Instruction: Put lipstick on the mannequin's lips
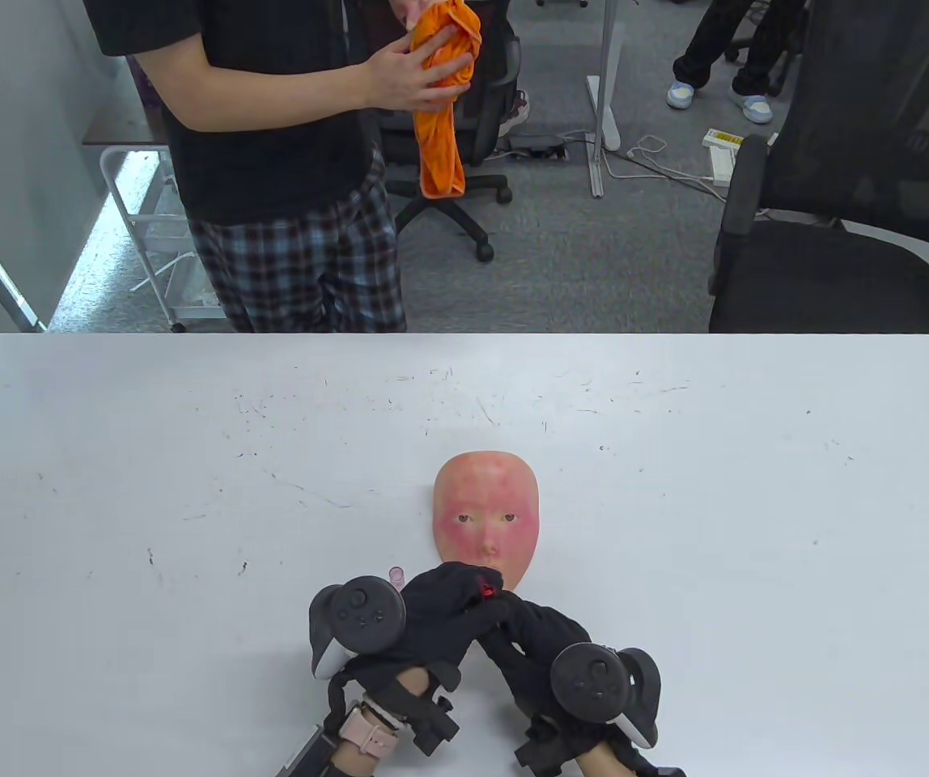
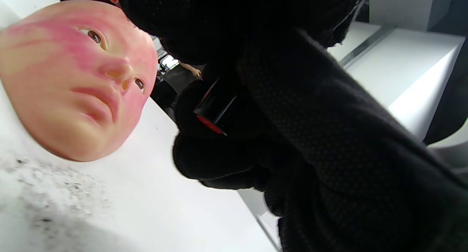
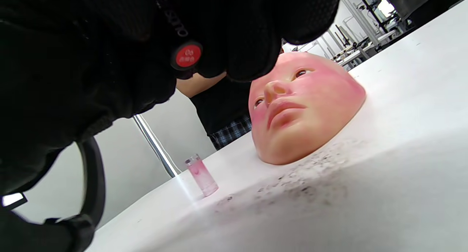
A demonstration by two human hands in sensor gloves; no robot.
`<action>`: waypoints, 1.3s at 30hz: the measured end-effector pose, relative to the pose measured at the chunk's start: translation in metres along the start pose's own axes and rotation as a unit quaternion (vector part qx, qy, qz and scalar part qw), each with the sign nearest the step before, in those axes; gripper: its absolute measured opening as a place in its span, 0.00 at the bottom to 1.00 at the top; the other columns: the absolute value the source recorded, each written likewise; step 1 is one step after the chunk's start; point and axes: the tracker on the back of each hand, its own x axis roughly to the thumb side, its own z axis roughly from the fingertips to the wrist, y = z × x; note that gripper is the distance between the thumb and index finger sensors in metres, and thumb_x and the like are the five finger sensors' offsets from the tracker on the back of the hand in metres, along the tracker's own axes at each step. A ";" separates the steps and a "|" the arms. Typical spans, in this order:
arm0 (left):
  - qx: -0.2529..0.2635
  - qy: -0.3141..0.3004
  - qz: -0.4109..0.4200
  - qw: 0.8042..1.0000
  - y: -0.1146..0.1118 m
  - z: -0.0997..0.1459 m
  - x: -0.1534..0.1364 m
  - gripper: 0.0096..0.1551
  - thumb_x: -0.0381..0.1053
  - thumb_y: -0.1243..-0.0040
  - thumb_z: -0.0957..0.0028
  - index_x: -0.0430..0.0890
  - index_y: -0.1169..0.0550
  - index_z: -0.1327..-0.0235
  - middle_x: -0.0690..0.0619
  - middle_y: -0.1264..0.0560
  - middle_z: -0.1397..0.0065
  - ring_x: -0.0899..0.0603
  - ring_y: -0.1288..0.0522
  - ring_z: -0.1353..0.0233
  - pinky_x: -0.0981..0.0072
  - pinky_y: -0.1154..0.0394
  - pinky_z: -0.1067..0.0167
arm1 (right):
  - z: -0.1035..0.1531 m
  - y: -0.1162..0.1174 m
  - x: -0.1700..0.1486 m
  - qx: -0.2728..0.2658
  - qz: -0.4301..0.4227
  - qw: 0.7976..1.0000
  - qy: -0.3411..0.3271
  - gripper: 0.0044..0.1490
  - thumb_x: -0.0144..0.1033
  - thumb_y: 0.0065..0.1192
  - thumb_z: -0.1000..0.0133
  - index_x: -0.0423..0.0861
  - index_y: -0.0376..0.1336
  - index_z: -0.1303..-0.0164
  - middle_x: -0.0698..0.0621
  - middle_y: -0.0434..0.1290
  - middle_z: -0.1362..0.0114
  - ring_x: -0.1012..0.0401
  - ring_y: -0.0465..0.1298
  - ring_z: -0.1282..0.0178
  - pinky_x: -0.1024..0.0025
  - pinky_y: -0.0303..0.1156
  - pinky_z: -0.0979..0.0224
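The mannequin face (image 1: 485, 518) lies face up on the white table (image 1: 189, 486), flushed pink on the cheeks, chin towards me. It also shows in the left wrist view (image 2: 73, 80) and the right wrist view (image 3: 303, 105). Both gloved hands meet just below its chin. My left hand (image 1: 456, 587) and right hand (image 1: 513, 611) both grip a black lipstick tube (image 2: 214, 113), with a bit of red (image 1: 485, 588) showing between the fingers. Its round red base label (image 3: 187, 55) shows in the right wrist view. The lips (image 3: 283, 111) are bare pink. The lipstick's tip is hidden.
A small clear pink cap (image 1: 396, 576) stands upright on the table left of my left hand, also in the right wrist view (image 3: 202, 175). A person with an orange cloth (image 1: 444, 97) stands beyond the far edge. A black office chair (image 1: 837, 243) is at the back right.
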 end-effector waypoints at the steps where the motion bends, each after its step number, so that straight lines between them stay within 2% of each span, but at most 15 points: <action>1: -0.002 -0.002 0.011 1.000 0.000 0.000 -0.001 0.27 0.59 0.39 0.43 0.48 0.22 0.36 0.43 0.24 0.34 0.41 0.24 0.41 0.56 0.25 0.45 | 0.000 0.000 0.000 0.002 -0.007 1.000 -0.001 0.35 0.50 0.67 0.52 0.40 0.71 0.43 0.46 0.83 0.48 0.53 0.83 0.53 0.52 0.75 0.43; 5: -0.021 -0.021 0.033 0.999 0.001 -0.001 -0.004 0.27 0.56 0.41 0.45 0.49 0.20 0.35 0.42 0.24 0.33 0.40 0.24 0.41 0.55 0.26 0.44 | 0.000 0.001 -0.002 0.012 -0.023 1.000 -0.011 0.35 0.49 0.67 0.52 0.38 0.69 0.43 0.45 0.83 0.47 0.53 0.83 0.52 0.52 0.74 0.42; 8: -0.060 -0.023 0.065 0.996 0.001 -0.001 -0.008 0.29 0.55 0.44 0.43 0.48 0.23 0.30 0.41 0.28 0.29 0.38 0.27 0.37 0.52 0.29 0.40 | 0.001 0.000 -0.003 0.015 -0.019 1.000 -0.017 0.35 0.49 0.67 0.52 0.39 0.69 0.41 0.46 0.83 0.46 0.54 0.83 0.51 0.52 0.74 0.41; 9: -0.053 -0.018 0.071 0.996 -0.001 0.001 -0.010 0.30 0.57 0.45 0.42 0.49 0.25 0.28 0.42 0.29 0.28 0.39 0.28 0.36 0.53 0.30 0.39 | 0.001 0.000 -0.004 0.008 -0.029 0.999 -0.014 0.35 0.49 0.66 0.52 0.39 0.69 0.41 0.46 0.83 0.46 0.54 0.83 0.51 0.52 0.74 0.41; 11: -0.010 -0.005 0.093 0.996 -0.003 0.002 -0.014 0.34 0.62 0.38 0.45 0.52 0.28 0.27 0.44 0.28 0.30 0.42 0.27 0.38 0.55 0.28 0.41 | 0.001 0.001 -0.003 0.003 -0.039 0.999 -0.017 0.35 0.49 0.67 0.52 0.40 0.70 0.41 0.46 0.83 0.47 0.53 0.83 0.52 0.52 0.74 0.42; 14: -0.015 0.007 0.139 0.990 -0.005 0.003 -0.016 0.29 0.60 0.36 0.44 0.51 0.25 0.32 0.43 0.28 0.30 0.41 0.27 0.38 0.54 0.29 0.41 | 0.003 0.001 -0.001 -0.007 -0.019 1.000 -0.011 0.35 0.50 0.67 0.52 0.40 0.70 0.42 0.46 0.83 0.48 0.54 0.83 0.53 0.52 0.75 0.42; 19: -0.022 -0.035 0.054 0.998 0.000 0.001 -0.006 0.27 0.55 0.43 0.43 0.51 0.23 0.31 0.43 0.27 0.30 0.41 0.27 0.38 0.54 0.28 0.41 | 0.003 0.002 -0.001 -0.003 -0.027 1.000 -0.015 0.34 0.49 0.67 0.52 0.40 0.69 0.42 0.46 0.83 0.47 0.54 0.83 0.52 0.52 0.74 0.42; 21: -0.034 -0.029 0.081 0.996 0.001 0.000 -0.007 0.28 0.54 0.44 0.45 0.51 0.22 0.30 0.42 0.27 0.29 0.39 0.27 0.37 0.52 0.29 0.40 | 0.003 0.001 -0.001 -0.001 -0.031 0.999 -0.017 0.34 0.49 0.67 0.52 0.40 0.69 0.41 0.46 0.83 0.47 0.53 0.83 0.51 0.52 0.74 0.41; 23: -0.052 -0.020 0.120 0.991 -0.001 0.002 -0.009 0.29 0.55 0.44 0.42 0.49 0.26 0.27 0.42 0.30 0.27 0.38 0.30 0.34 0.51 0.32 0.37 | 0.003 0.000 0.000 -0.003 -0.028 0.999 -0.017 0.34 0.49 0.66 0.52 0.40 0.69 0.41 0.46 0.83 0.47 0.54 0.83 0.51 0.52 0.74 0.41; 25: -0.017 -0.015 0.114 0.993 -0.004 0.003 -0.011 0.35 0.59 0.35 0.46 0.51 0.29 0.26 0.44 0.30 0.28 0.40 0.29 0.36 0.53 0.31 0.39 | 0.003 0.001 0.000 -0.011 -0.038 0.999 -0.015 0.35 0.49 0.67 0.52 0.40 0.70 0.41 0.46 0.83 0.47 0.53 0.83 0.52 0.52 0.74 0.42; 28: -0.010 -0.019 0.100 0.995 -0.003 0.003 -0.010 0.27 0.59 0.37 0.43 0.52 0.26 0.32 0.45 0.28 0.30 0.42 0.28 0.37 0.55 0.29 0.40 | 0.004 0.001 0.001 -0.015 -0.034 0.999 -0.013 0.34 0.49 0.67 0.52 0.40 0.70 0.42 0.46 0.83 0.47 0.54 0.83 0.52 0.52 0.75 0.42; 31: -0.013 -0.024 0.113 0.993 -0.003 0.003 -0.010 0.27 0.55 0.40 0.44 0.52 0.24 0.32 0.44 0.28 0.30 0.41 0.28 0.36 0.53 0.30 0.39 | 0.004 0.001 0.001 -0.017 -0.023 1.000 -0.013 0.34 0.49 0.67 0.52 0.40 0.69 0.41 0.46 0.83 0.47 0.54 0.83 0.52 0.52 0.74 0.42; 35: -0.054 -0.022 0.155 0.986 -0.002 0.002 -0.016 0.28 0.53 0.42 0.44 0.52 0.23 0.29 0.43 0.31 0.27 0.39 0.31 0.34 0.51 0.33 0.36 | 0.004 0.003 0.001 -0.008 -0.032 0.999 -0.017 0.34 0.48 0.66 0.52 0.40 0.69 0.41 0.46 0.82 0.46 0.53 0.83 0.51 0.52 0.74 0.41; 38: -0.012 -0.014 0.145 0.989 -0.004 0.005 -0.018 0.34 0.59 0.35 0.46 0.54 0.29 0.27 0.45 0.30 0.28 0.42 0.29 0.36 0.54 0.31 0.38 | 0.004 0.003 0.002 -0.012 -0.039 0.999 -0.019 0.34 0.48 0.66 0.52 0.40 0.69 0.40 0.46 0.83 0.46 0.53 0.83 0.51 0.52 0.74 0.41; 39: -0.007 -0.014 0.145 0.989 -0.005 0.005 -0.018 0.30 0.59 0.35 0.45 0.54 0.27 0.31 0.46 0.29 0.29 0.42 0.29 0.36 0.55 0.31 0.39 | 0.005 0.003 0.003 -0.017 -0.031 0.999 -0.015 0.34 0.49 0.66 0.52 0.40 0.69 0.41 0.46 0.83 0.47 0.54 0.83 0.51 0.52 0.74 0.42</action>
